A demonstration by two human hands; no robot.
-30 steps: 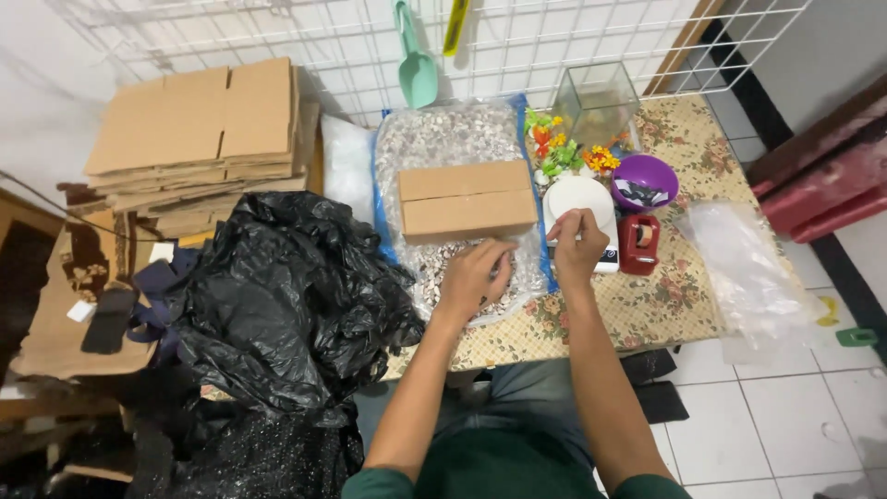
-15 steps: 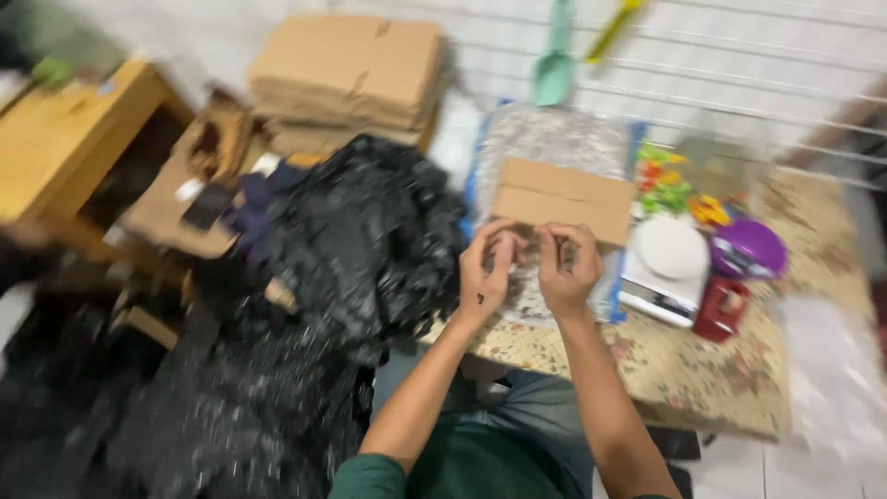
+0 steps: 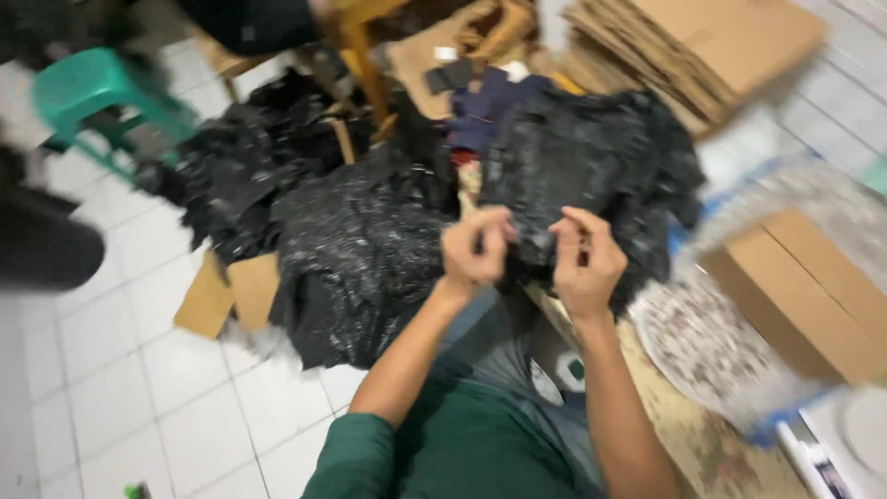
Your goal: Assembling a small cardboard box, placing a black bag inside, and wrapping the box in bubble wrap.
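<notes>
Two bare hands are raised side by side in front of the person's green-sleeved chest, close together but not touching. The left hand (image 3: 476, 249) has thumb and fingers curled in toward each other, and the right hand (image 3: 584, 259) is pinched the same way; motion blur hides whether either grip actually holds anything, so I cannot tell if something small or thin is between the fingertips.

Directly behind the hands, nearest to them, lies a black plastic bag pile (image 3: 370, 249), crumpled and glossy, with pale glints along its many creases. It spreads from the white tiled floor (image 3: 120, 388) up against the edge of the bench (image 3: 693, 434), which wears a floral cloth. The film looks thin, limp and slippery.

Judging from this, a pinch on such film could slip, or drag several layers at once, because the folds are tangled together. The head camera is swinging, so a reach made now may land off the mark.

On the bench to the right sit a closed cardboard box (image 3: 813, 296) on a sheet of bubble wrap (image 3: 711, 342). Farther off, flattened cardboard sheets (image 3: 711, 46) are stacked at the top right, dark cloth pieces (image 3: 490, 102) lie beyond the bags, and a green plastic stool (image 3: 102, 92) stands at the far left.
</notes>
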